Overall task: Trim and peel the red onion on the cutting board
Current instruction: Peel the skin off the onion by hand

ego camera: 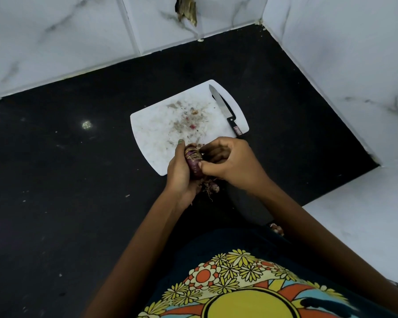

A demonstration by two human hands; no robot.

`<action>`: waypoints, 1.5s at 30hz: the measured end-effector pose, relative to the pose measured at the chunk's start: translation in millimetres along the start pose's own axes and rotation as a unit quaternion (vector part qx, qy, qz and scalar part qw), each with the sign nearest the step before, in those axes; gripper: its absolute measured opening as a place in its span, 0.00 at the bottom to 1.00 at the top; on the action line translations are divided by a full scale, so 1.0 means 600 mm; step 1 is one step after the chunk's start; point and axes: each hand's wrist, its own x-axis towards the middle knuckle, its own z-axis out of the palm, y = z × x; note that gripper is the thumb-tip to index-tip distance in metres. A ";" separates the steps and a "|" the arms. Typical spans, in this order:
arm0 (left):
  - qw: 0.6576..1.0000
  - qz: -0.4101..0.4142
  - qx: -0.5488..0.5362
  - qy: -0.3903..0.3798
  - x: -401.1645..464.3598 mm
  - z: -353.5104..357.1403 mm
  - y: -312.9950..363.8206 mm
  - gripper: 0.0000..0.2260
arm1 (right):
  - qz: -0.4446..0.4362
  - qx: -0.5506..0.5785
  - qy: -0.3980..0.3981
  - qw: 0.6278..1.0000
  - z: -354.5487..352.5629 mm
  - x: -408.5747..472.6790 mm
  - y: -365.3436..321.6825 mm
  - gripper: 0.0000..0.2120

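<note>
Lower centre of frame: left hand (180,174) cups the red onion (193,161) from the left, fingers wrapped round it. Right hand (228,162) pinches the skin at its top and side. Onion is held up at the near edge of the cutting board (152,134), roots hanging below. Advice: lift papery skin from the cut end, strip toward the root, rotate. Upper right of board: knife (225,111), idle.

surface: black countertop (55,180) | on it: white cutting board (152,134), small debris specks
</note>
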 end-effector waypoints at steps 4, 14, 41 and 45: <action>0.998 -0.040 -0.038 -0.024 0.008 -0.005 -0.001 0.16 | 0.009 0.025 -0.002 1.000 -0.003 0.004 0.008 0.07; 0.997 -0.042 -0.052 -0.039 0.010 -0.006 -0.002 0.17 | -0.012 -0.001 -0.002 1.000 0.002 -0.002 0.007 0.13; 0.998 0.055 0.001 -0.029 0.007 -0.005 0.006 0.09 | -0.076 -0.234 0.095 0.965 -0.026 0.011 0.034 0.07; 0.997 0.063 -0.033 -0.038 0.001 -0.005 0.008 0.14 | -0.049 -0.135 0.042 0.989 -0.023 0.007 0.014 0.10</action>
